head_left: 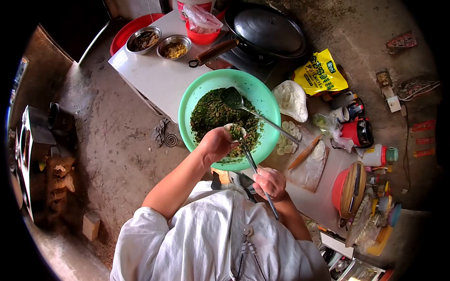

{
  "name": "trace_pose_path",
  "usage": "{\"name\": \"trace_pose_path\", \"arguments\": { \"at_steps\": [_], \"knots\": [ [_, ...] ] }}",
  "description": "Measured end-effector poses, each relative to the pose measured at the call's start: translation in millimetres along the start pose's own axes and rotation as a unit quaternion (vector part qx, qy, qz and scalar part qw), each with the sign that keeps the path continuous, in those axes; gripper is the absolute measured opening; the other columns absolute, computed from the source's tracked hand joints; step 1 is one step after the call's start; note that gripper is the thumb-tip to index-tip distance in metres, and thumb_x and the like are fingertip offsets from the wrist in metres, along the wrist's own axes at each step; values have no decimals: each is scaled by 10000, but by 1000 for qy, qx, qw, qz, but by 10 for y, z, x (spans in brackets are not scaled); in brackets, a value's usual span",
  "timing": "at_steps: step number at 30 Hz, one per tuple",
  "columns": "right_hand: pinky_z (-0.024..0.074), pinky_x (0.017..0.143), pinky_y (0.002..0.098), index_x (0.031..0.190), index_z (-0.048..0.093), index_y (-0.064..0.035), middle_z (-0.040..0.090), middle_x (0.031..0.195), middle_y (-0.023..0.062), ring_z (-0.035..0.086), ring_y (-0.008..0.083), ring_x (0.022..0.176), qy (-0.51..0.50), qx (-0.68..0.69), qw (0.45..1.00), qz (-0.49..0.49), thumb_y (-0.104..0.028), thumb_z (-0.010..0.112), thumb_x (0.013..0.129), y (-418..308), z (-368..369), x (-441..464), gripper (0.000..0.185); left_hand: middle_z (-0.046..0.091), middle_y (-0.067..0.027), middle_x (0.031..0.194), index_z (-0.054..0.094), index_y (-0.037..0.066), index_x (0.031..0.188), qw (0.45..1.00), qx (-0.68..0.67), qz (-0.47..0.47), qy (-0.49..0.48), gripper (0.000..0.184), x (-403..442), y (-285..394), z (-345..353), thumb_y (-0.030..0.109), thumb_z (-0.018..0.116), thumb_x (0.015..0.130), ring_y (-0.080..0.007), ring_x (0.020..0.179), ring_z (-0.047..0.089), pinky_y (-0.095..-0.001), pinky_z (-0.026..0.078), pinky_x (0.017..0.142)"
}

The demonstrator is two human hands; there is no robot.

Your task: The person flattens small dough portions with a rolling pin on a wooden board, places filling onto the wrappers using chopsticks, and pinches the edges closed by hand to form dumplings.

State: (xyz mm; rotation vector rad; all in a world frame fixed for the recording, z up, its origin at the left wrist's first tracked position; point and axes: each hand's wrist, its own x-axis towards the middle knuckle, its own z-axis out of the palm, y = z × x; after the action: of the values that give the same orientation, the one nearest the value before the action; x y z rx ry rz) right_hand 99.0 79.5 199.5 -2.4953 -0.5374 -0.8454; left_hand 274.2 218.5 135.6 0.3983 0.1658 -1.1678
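A round dough wrapper with green filling (236,131) rests in my left hand (218,144), over the near part of a green bowl (183,110). My right hand (270,182) is closed around a pair of metal chopsticks (251,161), whose tips touch the filling. Chopped green and brown filling (206,112) lies in the bowl, and a metal ladle (233,98) rests in it with its handle over the right rim. Right of the bowl are flat dough rounds (287,140), a rolling pin (304,152) and a floury board (311,173).
A bowl of flour (290,100) and a yellow bag (321,72) are right of the green bowl. Behind it sits a lidded wok (267,30); two metal bowls (174,48) stand at the back left. Jars and a red basin (338,189) line the right side.
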Motion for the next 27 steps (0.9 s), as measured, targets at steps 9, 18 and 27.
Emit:
{"name": "trace_pose_path", "arguments": {
  "at_steps": [9, 18, 27],
  "knots": [
    [467, 490, 284, 830, 519, -38, 544, 764, 75, 543, 169, 563, 354, 287, 760, 463, -163, 467, 919, -23, -365, 154, 163, 489, -189, 1228, 421, -57, 1216, 1000, -10, -1, -5, 515, -205, 154, 108, 358, 313, 931, -343, 1149, 480, -390, 404, 995],
    [373, 445, 266, 827, 507, -78, 489, 603, 25, 458, 145, 458, 407, 446, 514, 610, -323, 530, 899, 442, -28, -139, 256, 435, -191, 1294, 359, -35, 1293, 996, 20, -63, -53, 676, -386, 147, 210, 524, 334, 913, -345, 1163, 473, -422, 393, 991],
    [400, 416, 270, 808, 509, -69, 509, 618, 42, 476, 148, 451, 410, 453, 522, 595, -308, 517, 907, 419, -10, -107, 259, 443, -185, 1294, 408, -37, 1264, 995, 60, -73, -35, 682, -438, 175, 216, 539, 308, 913, -329, 1178, 461, -423, 379, 999]
  ]
}}
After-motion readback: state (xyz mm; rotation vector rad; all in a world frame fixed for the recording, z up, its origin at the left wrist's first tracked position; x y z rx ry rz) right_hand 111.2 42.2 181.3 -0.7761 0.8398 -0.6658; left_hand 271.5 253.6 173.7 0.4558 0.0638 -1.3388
